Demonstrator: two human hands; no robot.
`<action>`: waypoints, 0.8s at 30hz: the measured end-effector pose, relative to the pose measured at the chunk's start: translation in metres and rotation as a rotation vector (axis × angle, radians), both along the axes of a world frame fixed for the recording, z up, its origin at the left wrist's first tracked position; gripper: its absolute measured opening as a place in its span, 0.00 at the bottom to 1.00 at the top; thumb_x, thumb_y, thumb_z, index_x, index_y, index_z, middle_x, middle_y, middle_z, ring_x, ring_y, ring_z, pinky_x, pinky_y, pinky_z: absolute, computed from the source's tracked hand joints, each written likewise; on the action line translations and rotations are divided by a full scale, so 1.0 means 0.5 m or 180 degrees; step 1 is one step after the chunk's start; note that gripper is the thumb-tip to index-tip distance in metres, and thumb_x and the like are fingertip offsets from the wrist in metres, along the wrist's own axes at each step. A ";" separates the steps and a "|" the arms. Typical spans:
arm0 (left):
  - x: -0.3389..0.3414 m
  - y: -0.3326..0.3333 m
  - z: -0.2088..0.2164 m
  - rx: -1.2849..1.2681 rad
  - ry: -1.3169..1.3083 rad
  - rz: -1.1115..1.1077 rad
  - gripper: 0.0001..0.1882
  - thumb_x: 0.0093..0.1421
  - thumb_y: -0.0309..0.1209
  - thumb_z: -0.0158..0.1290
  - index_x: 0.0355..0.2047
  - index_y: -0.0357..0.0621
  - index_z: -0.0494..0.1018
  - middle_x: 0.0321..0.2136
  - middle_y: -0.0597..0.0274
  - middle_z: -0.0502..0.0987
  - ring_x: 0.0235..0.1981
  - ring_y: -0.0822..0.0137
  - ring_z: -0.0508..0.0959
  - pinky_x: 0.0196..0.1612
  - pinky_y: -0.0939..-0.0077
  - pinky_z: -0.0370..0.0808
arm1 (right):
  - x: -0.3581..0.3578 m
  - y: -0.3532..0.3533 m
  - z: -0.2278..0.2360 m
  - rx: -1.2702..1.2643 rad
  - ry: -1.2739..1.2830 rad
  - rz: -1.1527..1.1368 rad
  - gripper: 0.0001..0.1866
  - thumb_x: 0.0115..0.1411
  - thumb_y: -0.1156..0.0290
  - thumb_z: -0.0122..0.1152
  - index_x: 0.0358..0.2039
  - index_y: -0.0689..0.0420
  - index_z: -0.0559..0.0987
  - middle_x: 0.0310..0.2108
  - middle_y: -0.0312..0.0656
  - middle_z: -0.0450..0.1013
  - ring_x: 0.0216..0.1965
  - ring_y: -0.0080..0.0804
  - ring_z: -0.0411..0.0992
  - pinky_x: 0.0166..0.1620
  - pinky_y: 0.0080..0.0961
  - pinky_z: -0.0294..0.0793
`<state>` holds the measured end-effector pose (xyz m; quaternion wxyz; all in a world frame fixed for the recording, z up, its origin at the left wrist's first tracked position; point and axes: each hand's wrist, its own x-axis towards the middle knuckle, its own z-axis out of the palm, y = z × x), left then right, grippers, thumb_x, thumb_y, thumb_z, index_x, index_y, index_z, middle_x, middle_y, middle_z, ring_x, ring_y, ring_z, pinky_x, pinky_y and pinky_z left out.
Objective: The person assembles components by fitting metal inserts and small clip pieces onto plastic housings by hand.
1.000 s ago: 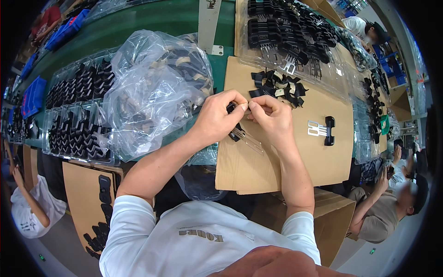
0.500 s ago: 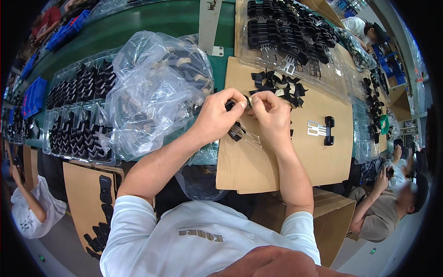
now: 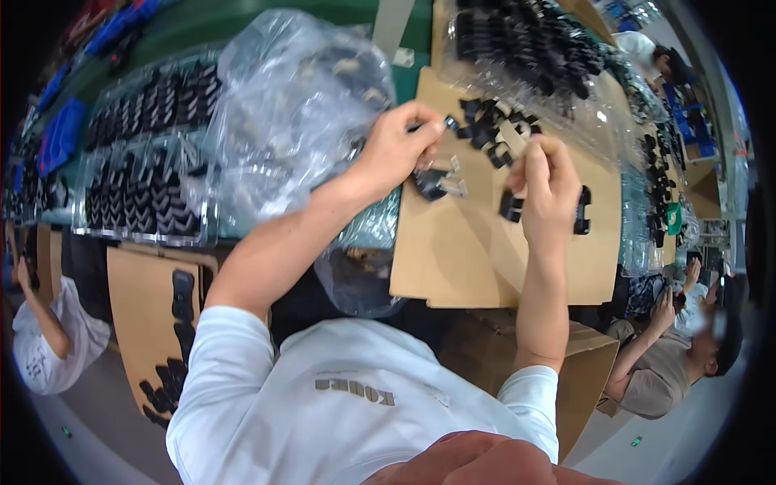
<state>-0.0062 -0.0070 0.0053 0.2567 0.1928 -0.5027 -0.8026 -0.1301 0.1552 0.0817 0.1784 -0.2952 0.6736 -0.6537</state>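
Observation:
My left hand [image 3: 406,147] is closed in a pinch on a small black curved piece [image 3: 450,124], mostly hidden by the fingers. To its right, my right hand [image 3: 548,174] pinches a pale tan strip [image 3: 511,139] between thumb and fingertips, slightly blurred. Below the left hand, a black part with pronged metal ends [image 3: 432,184] lies on the cardboard. Behind both hands is a loose pile of black curved pieces [image 3: 482,129], some with tan faces. A black block part [image 3: 583,212] lies partly behind my right hand, and another black part [image 3: 510,207] shows beside the wrist.
Cardboard sheets [image 3: 461,267] cover the work surface. At left, a clear plastic bag [image 3: 279,105] stands beside clear trays [image 3: 145,234] of black parts. Far right, more black parts [image 3: 517,44] fill a clear tray. An open carton [image 3: 582,356] is below the edge. Other people work at both sides.
My hands have moved apart: the right one went right with the tan strip, the left slightly up with the black piece. The whole view has shifted a little.

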 end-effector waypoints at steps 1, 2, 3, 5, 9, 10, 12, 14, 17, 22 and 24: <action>-0.002 -0.002 -0.001 0.0025 0.0089 0.0016 0.04 0.69 0.28 0.54 0.38 0.40 0.73 0.26 0.63 0.75 0.23 0.77 0.69 0.27 0.84 0.70 | 0.031 0.025 0.009 0.0300 0.0415 0.0237 0.06 0.68 0.75 0.55 0.40 0.60 0.80 0.27 0.37 0.75 0.25 0.23 0.71 0.31 0.19 0.72; -0.001 -0.003 -0.003 0.0048 0.0175 0.0038 0.05 0.69 0.28 0.55 0.38 0.39 0.73 0.25 0.64 0.74 0.23 0.76 0.69 0.28 0.84 0.70 | 0.058 0.049 0.008 0.0584 0.0828 0.0494 0.05 0.66 0.77 0.57 0.39 0.60 0.80 0.27 0.36 0.75 0.25 0.23 0.70 0.30 0.19 0.71; -0.006 -0.003 0.001 -0.0010 0.0179 0.0026 0.05 0.69 0.28 0.55 0.38 0.39 0.73 0.25 0.64 0.74 0.23 0.76 0.69 0.28 0.84 0.71 | 0.083 0.071 -0.006 0.0627 0.1393 0.0835 0.05 0.63 0.79 0.59 0.39 0.60 0.80 0.27 0.36 0.74 0.25 0.24 0.70 0.30 0.20 0.71; -0.007 -0.002 0.002 -0.0027 0.0135 0.0062 0.05 0.69 0.27 0.55 0.39 0.38 0.73 0.25 0.63 0.73 0.24 0.76 0.68 0.28 0.84 0.71 | 0.139 0.090 -0.027 0.0745 0.2401 0.1535 0.10 0.53 0.84 0.64 0.36 0.60 0.80 0.25 0.37 0.73 0.23 0.29 0.69 0.28 0.25 0.70; -0.008 0.000 0.000 -0.0336 0.0062 0.0068 0.06 0.68 0.27 0.54 0.40 0.36 0.74 0.25 0.62 0.74 0.24 0.76 0.70 0.27 0.83 0.71 | 0.217 0.077 -0.089 0.0619 0.3703 0.1993 0.10 0.53 0.80 0.64 0.38 0.59 0.80 0.29 0.39 0.72 0.25 0.32 0.68 0.29 0.25 0.68; -0.007 0.001 0.000 -0.0360 0.0031 0.0068 0.06 0.68 0.27 0.54 0.40 0.36 0.74 0.25 0.62 0.74 0.24 0.76 0.70 0.27 0.83 0.70 | 0.230 0.071 -0.098 0.0782 0.4079 0.2063 0.11 0.53 0.79 0.64 0.39 0.59 0.80 0.31 0.40 0.73 0.26 0.33 0.68 0.30 0.24 0.68; -0.005 0.000 0.001 -0.0417 -0.0023 0.0065 0.06 0.68 0.27 0.54 0.40 0.36 0.74 0.25 0.62 0.74 0.24 0.76 0.71 0.27 0.83 0.70 | 0.247 0.062 -0.114 0.1109 0.4846 0.2182 0.12 0.54 0.76 0.64 0.40 0.58 0.80 0.36 0.42 0.75 0.29 0.33 0.70 0.31 0.24 0.68; -0.006 0.003 0.000 -0.0373 0.0009 0.0078 0.06 0.68 0.27 0.54 0.40 0.36 0.75 0.25 0.62 0.74 0.24 0.76 0.71 0.26 0.84 0.70 | 0.252 0.057 -0.127 0.1043 0.4894 0.2232 0.12 0.54 0.75 0.63 0.40 0.59 0.80 0.34 0.41 0.73 0.29 0.33 0.68 0.31 0.24 0.67; -0.008 0.003 -0.004 -0.0251 0.0112 0.0047 0.07 0.68 0.28 0.55 0.40 0.35 0.75 0.25 0.62 0.74 0.24 0.77 0.71 0.26 0.84 0.69 | 0.256 0.049 -0.135 0.0889 0.5023 0.2319 0.10 0.55 0.74 0.62 0.39 0.59 0.79 0.30 0.40 0.68 0.27 0.32 0.62 0.30 0.24 0.62; -0.007 0.008 0.014 -0.0229 0.0148 -0.0033 0.06 0.69 0.28 0.55 0.40 0.36 0.75 0.25 0.63 0.74 0.24 0.77 0.71 0.26 0.84 0.69 | 0.237 0.054 -0.100 0.0642 0.4477 0.2338 0.13 0.52 0.76 0.63 0.40 0.59 0.81 0.39 0.41 0.75 0.31 0.33 0.69 0.33 0.26 0.68; -0.005 0.005 0.011 -0.0109 0.0170 -0.0041 0.06 0.69 0.28 0.55 0.40 0.38 0.75 0.27 0.64 0.75 0.24 0.78 0.71 0.26 0.85 0.68 | 0.219 0.051 -0.072 0.0150 0.3857 0.2117 0.13 0.49 0.80 0.62 0.37 0.60 0.81 0.36 0.43 0.77 0.29 0.34 0.69 0.33 0.26 0.69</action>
